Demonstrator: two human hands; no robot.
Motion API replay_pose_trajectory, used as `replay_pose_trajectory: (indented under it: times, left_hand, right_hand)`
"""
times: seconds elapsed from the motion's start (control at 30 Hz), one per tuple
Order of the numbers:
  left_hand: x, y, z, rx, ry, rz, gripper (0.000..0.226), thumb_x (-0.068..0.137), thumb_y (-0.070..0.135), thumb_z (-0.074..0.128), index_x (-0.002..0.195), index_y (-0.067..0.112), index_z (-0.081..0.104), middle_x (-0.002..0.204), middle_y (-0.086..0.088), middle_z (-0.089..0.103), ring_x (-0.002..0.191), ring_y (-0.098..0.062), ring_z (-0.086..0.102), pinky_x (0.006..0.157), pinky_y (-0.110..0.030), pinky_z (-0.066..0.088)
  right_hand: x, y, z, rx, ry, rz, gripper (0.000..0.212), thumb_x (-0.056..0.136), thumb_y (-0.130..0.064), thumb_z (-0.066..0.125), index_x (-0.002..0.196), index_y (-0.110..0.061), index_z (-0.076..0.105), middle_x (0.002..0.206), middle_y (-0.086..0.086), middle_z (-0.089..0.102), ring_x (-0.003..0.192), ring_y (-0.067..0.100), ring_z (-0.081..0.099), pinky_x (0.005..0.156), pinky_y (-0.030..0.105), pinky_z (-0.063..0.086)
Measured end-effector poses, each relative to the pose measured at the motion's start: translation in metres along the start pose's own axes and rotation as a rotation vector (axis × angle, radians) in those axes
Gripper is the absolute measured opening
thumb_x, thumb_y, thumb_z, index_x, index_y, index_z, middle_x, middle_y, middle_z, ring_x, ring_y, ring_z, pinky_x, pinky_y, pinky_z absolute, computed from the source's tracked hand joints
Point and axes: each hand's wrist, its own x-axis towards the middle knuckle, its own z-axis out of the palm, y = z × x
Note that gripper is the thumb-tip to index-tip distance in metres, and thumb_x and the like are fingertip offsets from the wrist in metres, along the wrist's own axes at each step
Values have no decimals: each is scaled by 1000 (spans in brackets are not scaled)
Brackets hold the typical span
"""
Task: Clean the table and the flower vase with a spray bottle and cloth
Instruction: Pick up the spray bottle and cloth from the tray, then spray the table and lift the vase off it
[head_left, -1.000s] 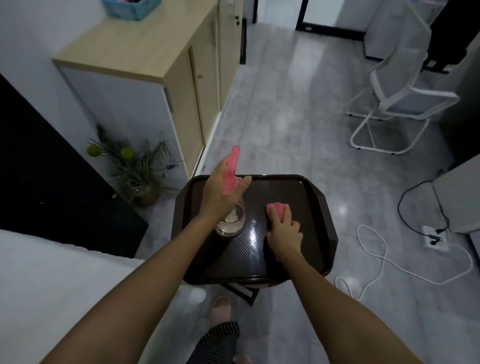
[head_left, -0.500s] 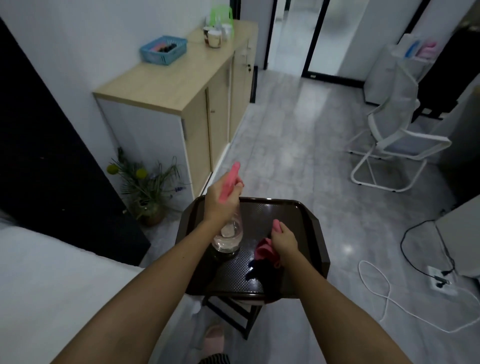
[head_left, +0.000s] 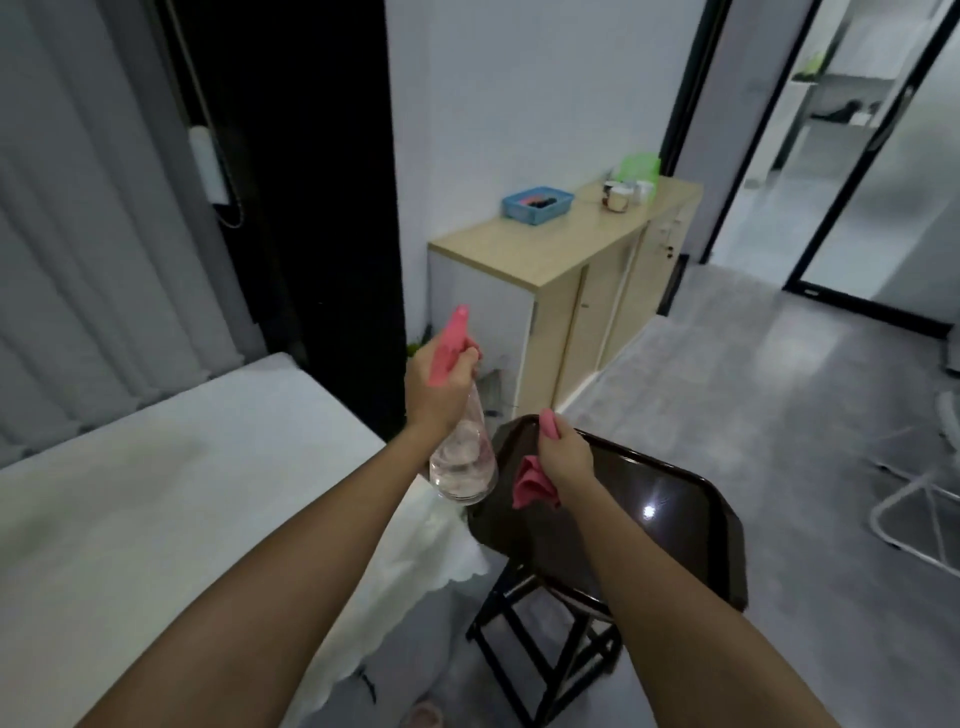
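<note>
My left hand (head_left: 439, 384) grips a clear spray bottle (head_left: 465, 457) by its pink trigger head, holding it in the air just left of the table's edge. My right hand (head_left: 563, 454) is closed on a pink cloth (head_left: 530, 480), lifted above the left part of the dark brown tray-top table (head_left: 670, 525). The table stands on a dark folding frame beside the bed. The flower vase is almost fully hidden behind my left hand; only a bit of green shows by the cabinet's base.
A white bed (head_left: 156, 509) fills the left. A wooden cabinet (head_left: 571, 280) stands beyond the table, with a blue basket (head_left: 537, 203) and jars on top. A white chair (head_left: 924, 499) sits at the right edge. Grey floor runs toward a glass doorway.
My view has swung up and to the left, bringing the bed into sight. The bottle has risen off the table and moved left. My right hand has lifted the cloth from the tabletop.
</note>
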Motion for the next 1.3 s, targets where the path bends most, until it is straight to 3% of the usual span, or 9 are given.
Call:
replay_pose_trajectory:
  times: [0.17,0.37,0.47,0.6,0.8,0.9,1.1,1.2,1.3]
  left_hand:
    - [-24,5,-92,126,125,55,52,85,20,54,92,72,55,75,2,63,73,-16,63,79,-39,56]
    - [-68,10,-216,209,411,-18,23,86,24,57,79,43,67,72,6,67,73,-18,67,77,-51,57]
    - [-101,14,-277,269,532,-56,30,80,26,57,77,54,65,69,10,65,71,-18,64,76,-50,56]
    - [-147,16,-347,410,655,-101,19,79,28,56,77,44,64,71,2,67,66,-19,63,69,-46,56]
    - [-210,14,-443,453,874,-202,11,76,24,59,79,21,69,75,-9,71,70,-26,67,71,-51,56]
    - [-232,12,-477,524,865,-204,11,78,30,56,82,30,67,73,-2,69,70,-22,67,70,-50,57]
    - [-251,4,-528,555,847,-196,14,82,27,54,87,24,67,74,-4,68,67,-22,65,70,-44,56]
    - [-254,-3,-545,524,814,-181,16,83,30,54,86,44,61,74,-2,68,69,-20,65,69,-45,58]
    - [-255,-12,-558,481,789,-171,12,83,30,54,91,33,63,76,-5,67,70,-25,65,70,-49,57]
  right_hand:
    - [-35,-39,75,-42,-197,-163,41,98,-40,33,134,-29,49,124,15,59,102,34,61,92,45,51]
    - [-102,-91,178,-110,-394,-322,34,99,-41,30,117,-29,57,101,14,62,79,29,62,67,36,52]
    - [-146,-108,225,-130,-526,-381,18,97,-34,34,86,-29,47,80,13,56,59,24,54,51,28,45]
    - [-202,-119,277,-166,-664,-511,10,96,-26,38,89,-27,45,74,9,53,58,23,51,51,26,40]
    - [-276,-121,344,-239,-770,-599,12,96,-22,40,94,-24,52,91,15,57,68,27,54,61,28,42]
    - [-301,-116,366,-364,-783,-692,35,95,-16,38,127,-25,51,114,15,56,80,29,54,72,27,40]
    - [-331,-104,397,-561,-745,-814,42,89,-5,36,127,-22,45,125,6,51,74,17,37,70,28,38]
    - [-338,-98,402,-643,-715,-808,40,95,-10,37,132,-26,41,130,2,45,88,20,42,74,27,42]
    - [-342,-88,410,-702,-659,-749,51,88,-3,38,134,-24,36,136,6,39,101,26,40,81,36,43]
